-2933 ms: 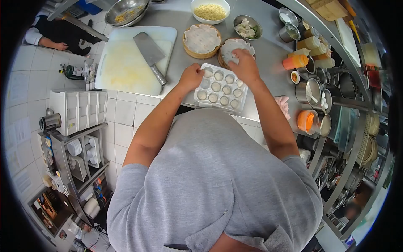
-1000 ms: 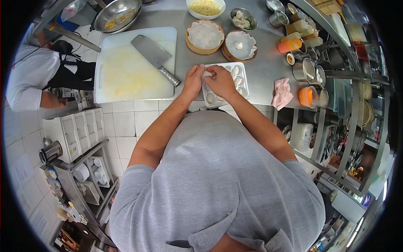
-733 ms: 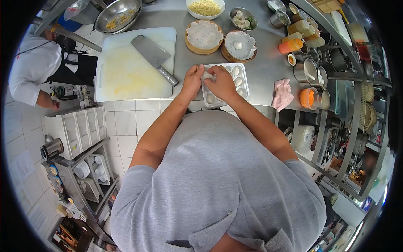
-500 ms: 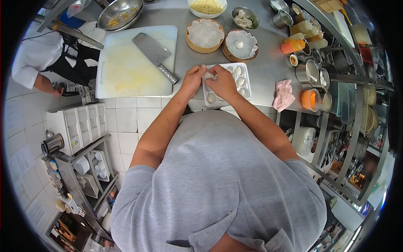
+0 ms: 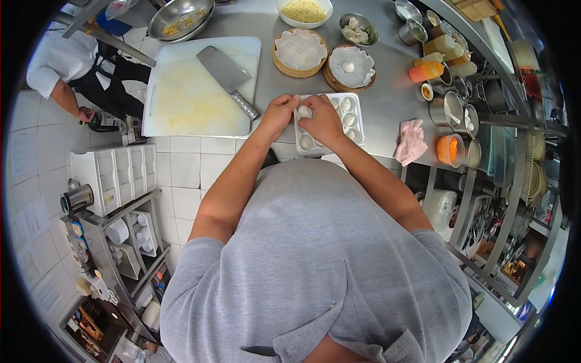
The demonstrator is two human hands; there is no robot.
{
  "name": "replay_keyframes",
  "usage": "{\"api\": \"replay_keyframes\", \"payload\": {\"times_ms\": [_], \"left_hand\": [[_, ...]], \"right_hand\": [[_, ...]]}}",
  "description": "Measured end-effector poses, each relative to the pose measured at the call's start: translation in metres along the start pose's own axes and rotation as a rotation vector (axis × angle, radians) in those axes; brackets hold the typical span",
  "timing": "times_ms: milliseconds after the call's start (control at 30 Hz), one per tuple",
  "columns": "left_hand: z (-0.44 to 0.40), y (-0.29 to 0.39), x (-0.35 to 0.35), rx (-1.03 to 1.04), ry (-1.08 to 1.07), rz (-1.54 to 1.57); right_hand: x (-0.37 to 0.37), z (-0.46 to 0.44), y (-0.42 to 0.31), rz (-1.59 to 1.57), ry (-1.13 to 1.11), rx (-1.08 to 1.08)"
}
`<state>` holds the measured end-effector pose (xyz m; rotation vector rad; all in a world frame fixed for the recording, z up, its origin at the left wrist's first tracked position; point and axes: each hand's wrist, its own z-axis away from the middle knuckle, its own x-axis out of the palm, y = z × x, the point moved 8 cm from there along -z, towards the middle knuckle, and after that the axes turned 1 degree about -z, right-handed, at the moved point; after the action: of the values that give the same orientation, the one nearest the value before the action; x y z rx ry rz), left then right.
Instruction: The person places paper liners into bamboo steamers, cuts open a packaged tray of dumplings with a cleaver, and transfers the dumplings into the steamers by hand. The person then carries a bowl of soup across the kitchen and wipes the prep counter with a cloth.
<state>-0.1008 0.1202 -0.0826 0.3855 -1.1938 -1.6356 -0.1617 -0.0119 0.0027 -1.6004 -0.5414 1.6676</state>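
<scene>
A white plastic tray (image 5: 359, 124) with compartments sits at the counter's front edge, holding several small white dumplings (image 5: 349, 120). My right hand (image 5: 324, 123) is over the tray's left half, fingers closed on one white dumpling (image 5: 305, 112). At the tray's upper left corner is my left hand (image 5: 279, 115), its thumb and fingers pinched together beside that dumpling; whatever they grip is hidden. Behind the tray, a round bamboo steamer (image 5: 361, 83) lined with perforated paper bears a single dumpling (image 5: 348, 66). Another paper-lined steamer (image 5: 301, 49) stands to its left with only paper showing.
A cleaver (image 5: 225, 69) lies on a white cutting board (image 5: 175, 97) to the left. Bowls of noodles (image 5: 305, 11) and dumpling-like pieces (image 5: 356, 30) stand at the back. Rightward are a pink cloth (image 5: 411, 141), sauce bottles (image 5: 426, 71) and metal pots. A co-worker (image 5: 72, 63) stands far left.
The dumpling at my right fingers shows more fully now, with my right hand slightly opened away from my left. The whole view has shifted slightly.
</scene>
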Motion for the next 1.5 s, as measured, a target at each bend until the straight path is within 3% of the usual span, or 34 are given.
{"api": "replay_keyframes", "payload": {"times_ms": [300,367,500,567,600,633,700,767,800,833,900,1067,1233,1333,1500], "left_hand": [[-0.001,-0.004,-0.004,-0.032,0.012,0.024],[-0.002,-0.004,-0.005,-0.03,0.005,0.022],[-0.001,-0.005,-0.005,-0.033,0.006,0.053],[-0.001,-0.006,-0.006,-0.022,0.036,0.053],[-0.002,-0.006,-0.008,-0.012,0.062,0.05],[-0.005,-0.01,-0.01,-0.009,0.064,0.05],[-0.011,-0.011,-0.022,0.091,0.165,-0.272],[-0.008,-0.003,-0.028,0.182,0.228,-0.386],[-0.004,0.005,-0.03,0.269,0.292,-0.5],[-0.004,0.005,-0.028,0.276,0.279,-0.494],[-0.005,-0.006,-0.033,0.132,0.283,-0.264],[-0.009,-0.009,-0.035,0.274,0.343,-0.481],[-0.006,-0.011,-0.035,0.274,0.343,-0.43],[-0.008,-0.018,-0.038,0.274,0.352,-0.384],[-0.007,-0.021,-0.038,0.27,0.363,-0.329]], "right_hand": [[0.001,0.004,-0.003,0.126,-0.05,0.03],[0.0,0.004,-0.012,0.119,0.026,-0.221],[0.004,-0.004,-0.002,0.097,-0.015,-0.24],[0.002,-0.008,0.014,-0.052,-0.054,0.011],[0.002,-0.01,0.017,-0.052,-0.055,0.008],[0.001,-0.013,0.028,-0.155,-0.044,0.073],[-0.007,-0.015,0.039,-0.256,-0.029,0.137],[-0.014,-0.01,0.051,-0.967,-0.087,0.424],[-0.02,-0.009,0.049,-1.13,-0.155,0.5],[-0.032,-0.011,0.057,-1.123,-0.141,0.497],[-0.041,-0.01,0.061,-1.514,-0.327,0.529],[-0.072,-0.022,0.078,-1.526,-0.356,0.524],[-0.099,-0.04,0.083,-1.224,-0.264,0.52],[-0.117,-0.053,0.082,-1.337,-0.143,0.578],[-0.134,-0.062,0.07,-1.296,-0.188,0.457]]}}
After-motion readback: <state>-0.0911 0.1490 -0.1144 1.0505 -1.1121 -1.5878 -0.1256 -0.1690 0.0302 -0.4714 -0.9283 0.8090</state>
